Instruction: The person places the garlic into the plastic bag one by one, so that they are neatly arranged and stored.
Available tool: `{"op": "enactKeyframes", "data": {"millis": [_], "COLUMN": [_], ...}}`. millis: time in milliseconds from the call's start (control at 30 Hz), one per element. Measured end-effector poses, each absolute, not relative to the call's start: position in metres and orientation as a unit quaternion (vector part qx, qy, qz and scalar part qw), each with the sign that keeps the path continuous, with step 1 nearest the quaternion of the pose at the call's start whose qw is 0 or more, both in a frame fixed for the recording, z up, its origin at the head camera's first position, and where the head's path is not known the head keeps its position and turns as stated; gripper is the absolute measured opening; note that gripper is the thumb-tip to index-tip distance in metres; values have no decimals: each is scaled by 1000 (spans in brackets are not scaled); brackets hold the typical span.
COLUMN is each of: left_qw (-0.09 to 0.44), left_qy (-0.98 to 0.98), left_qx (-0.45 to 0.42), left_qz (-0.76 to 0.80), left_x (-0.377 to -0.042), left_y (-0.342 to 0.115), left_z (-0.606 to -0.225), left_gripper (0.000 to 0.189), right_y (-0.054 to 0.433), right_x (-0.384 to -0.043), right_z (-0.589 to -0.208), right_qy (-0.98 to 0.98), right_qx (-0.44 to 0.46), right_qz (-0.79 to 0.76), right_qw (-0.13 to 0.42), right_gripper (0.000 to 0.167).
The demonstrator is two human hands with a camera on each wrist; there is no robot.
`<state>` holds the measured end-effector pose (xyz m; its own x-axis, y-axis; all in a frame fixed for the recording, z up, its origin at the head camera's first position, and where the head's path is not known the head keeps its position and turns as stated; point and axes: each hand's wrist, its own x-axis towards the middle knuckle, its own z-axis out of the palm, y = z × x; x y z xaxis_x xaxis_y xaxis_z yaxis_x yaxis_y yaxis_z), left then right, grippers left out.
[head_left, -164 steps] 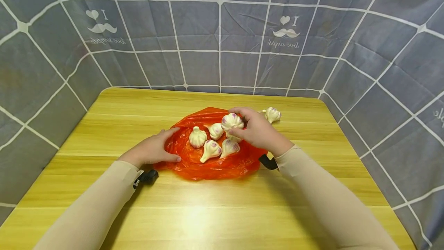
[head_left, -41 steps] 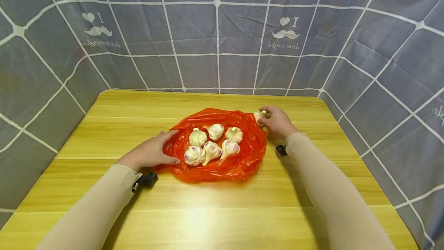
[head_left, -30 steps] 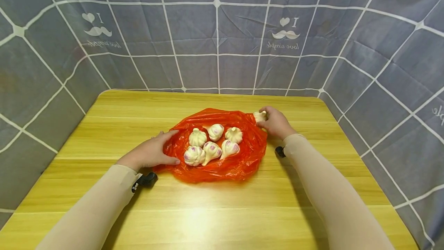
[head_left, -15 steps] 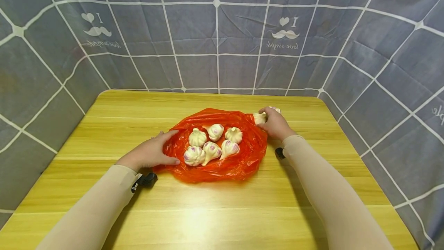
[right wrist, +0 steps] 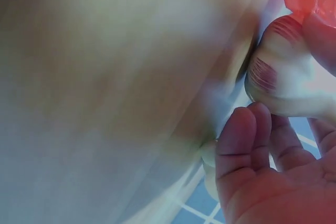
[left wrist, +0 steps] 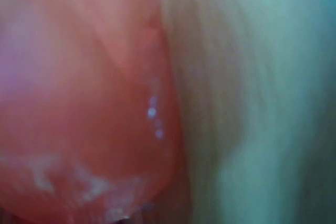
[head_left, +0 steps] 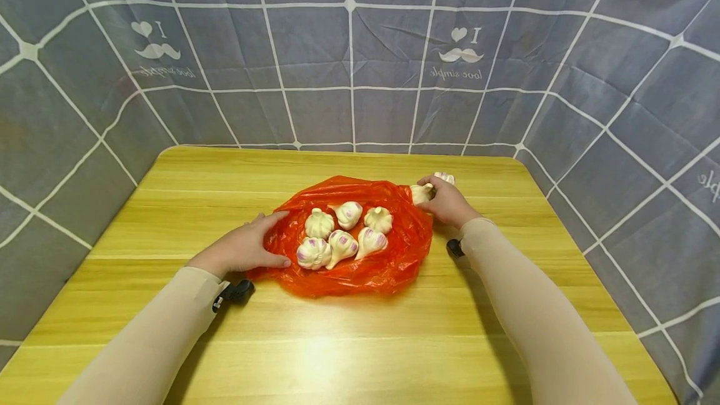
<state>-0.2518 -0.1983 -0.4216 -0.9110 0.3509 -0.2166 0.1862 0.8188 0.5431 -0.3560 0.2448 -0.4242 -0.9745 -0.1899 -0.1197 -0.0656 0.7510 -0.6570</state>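
A crumpled red plastic bag lies spread on the table, with several garlic bulbs on it, white with purple streaks. My left hand rests at the bag's left edge, thumb and forefinger apart; its other fingers are hidden. At the bag's upper right edge, my right hand holds another garlic bulb. The right wrist view shows the thumb on one side of this bulb and fingertips against the other. Just behind that hand, a further garlic bulb is partly covered. The left wrist view is a red blur.
The wooden table has a raised back edge close to a grey grid-patterned curtain, which wraps around the back and both sides. A black wrist device sits under the left sleeve, another under the right.
Since the oldest frame, a garlic bulb in my right hand has gone to the bag's lower left. The hand has moved right to the bulb at the edge; lately it barely shifts.
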Motion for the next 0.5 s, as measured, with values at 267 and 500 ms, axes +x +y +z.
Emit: {"op": "enactKeyframes", "data": {"millis": [267,500], "left_qw": [154,157], "left_qy": [941,941], "left_qx": [145,143], "left_qz": [263,264], "left_x": [-251,-251], "left_y": [-198,-197], "left_z": [-421,-421], "left_gripper": [109,110], "right_y": [244,241], "right_x": [-358,-356], "right_z": [-423,-419], "right_qy": [923,930], "right_qx": [-70,-80], "right_qz": [-361,-346], "right_qw": [114,98], "right_gripper": [62,60]}}
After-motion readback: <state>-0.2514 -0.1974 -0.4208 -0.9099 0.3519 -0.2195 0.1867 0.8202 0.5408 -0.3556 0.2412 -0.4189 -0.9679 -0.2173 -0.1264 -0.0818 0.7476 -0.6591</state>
